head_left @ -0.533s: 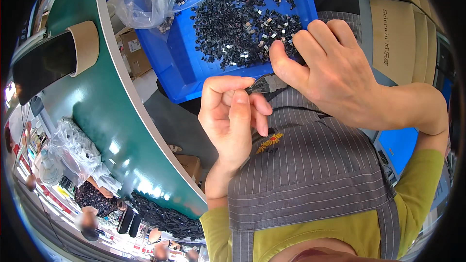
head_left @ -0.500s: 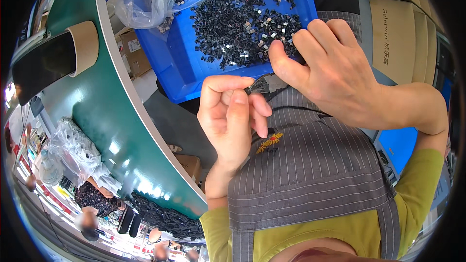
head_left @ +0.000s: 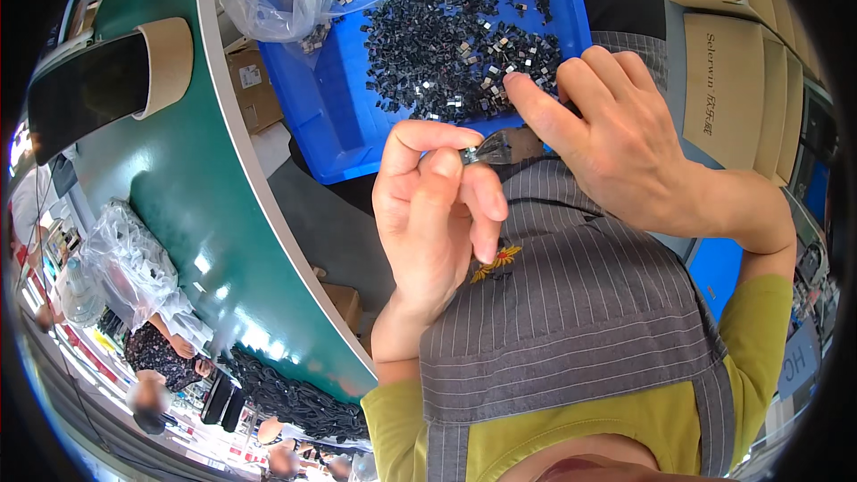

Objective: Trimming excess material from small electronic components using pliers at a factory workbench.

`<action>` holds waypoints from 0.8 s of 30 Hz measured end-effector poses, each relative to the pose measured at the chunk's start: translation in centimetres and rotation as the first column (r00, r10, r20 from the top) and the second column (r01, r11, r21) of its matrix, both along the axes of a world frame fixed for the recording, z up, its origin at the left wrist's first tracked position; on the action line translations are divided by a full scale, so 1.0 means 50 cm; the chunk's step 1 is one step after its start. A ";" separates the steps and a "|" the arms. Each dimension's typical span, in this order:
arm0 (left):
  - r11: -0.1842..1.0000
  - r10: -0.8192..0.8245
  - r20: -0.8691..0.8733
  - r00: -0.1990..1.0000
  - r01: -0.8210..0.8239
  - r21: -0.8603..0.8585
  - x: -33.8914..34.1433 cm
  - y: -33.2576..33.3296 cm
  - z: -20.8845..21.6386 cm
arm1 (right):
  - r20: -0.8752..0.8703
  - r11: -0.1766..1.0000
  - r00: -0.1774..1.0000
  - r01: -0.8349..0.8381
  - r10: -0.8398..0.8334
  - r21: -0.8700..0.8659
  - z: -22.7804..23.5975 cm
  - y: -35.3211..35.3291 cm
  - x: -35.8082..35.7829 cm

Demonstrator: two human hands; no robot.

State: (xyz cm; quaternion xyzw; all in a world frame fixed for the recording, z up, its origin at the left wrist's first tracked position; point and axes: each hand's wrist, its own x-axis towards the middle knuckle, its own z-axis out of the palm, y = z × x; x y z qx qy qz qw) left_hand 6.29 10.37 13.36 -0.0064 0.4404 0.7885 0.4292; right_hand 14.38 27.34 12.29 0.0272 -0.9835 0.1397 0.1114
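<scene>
My left hand (head_left: 424,205) is at the middle, its thumb and index finger pinched on a small part with a greenish, shiny end (head_left: 470,154). A dark, see-through flap (head_left: 495,147) shows just right of those fingertips; I cannot tell if it belongs to the part. My right hand (head_left: 616,120) hovers over the near right corner of a blue tray (head_left: 312,125). One digit points left and the other fingers curl inward, hiding whatever they may hold. Many small black pieces (head_left: 424,45), some with silvery ends, lie heaped in the tray.
Clear plastic bags (head_left: 281,0) lie at the tray's far left. A green table (head_left: 178,178) with a pale edge curves along the left, bearing a black sheet (head_left: 89,98) and dark parts (head_left: 295,397). Cardboard boxes (head_left: 736,89) stand right. Other people work at lower left.
The whole view has shifted a little. My left hand still pinches the small part, whose shiny end shows more now. My right hand stays curled close by, slightly turned.
</scene>
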 end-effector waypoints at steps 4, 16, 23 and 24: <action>0.998 -0.047 -0.112 0.993 0.042 -0.049 0.001 0.000 0.010 | 0.014 1.000 1.000 0.000 0.000 -0.001 0.015 0.009 0.002; 0.974 -0.046 -0.300 0.953 -0.024 -0.224 0.012 0.005 0.006 | 0.017 0.994 1.000 -0.019 0.017 0.111 0.034 0.015 -0.004; 0.971 -0.061 -0.411 0.910 -0.041 -0.235 0.014 0.009 0.002 | 0.020 0.990 1.000 -0.023 0.020 0.139 0.039 0.013 -0.006; 0.973 -0.064 -0.415 0.907 -0.035 -0.228 0.014 0.007 0.001 | 0.018 0.989 1.000 -0.021 0.019 0.150 0.039 0.013 -0.005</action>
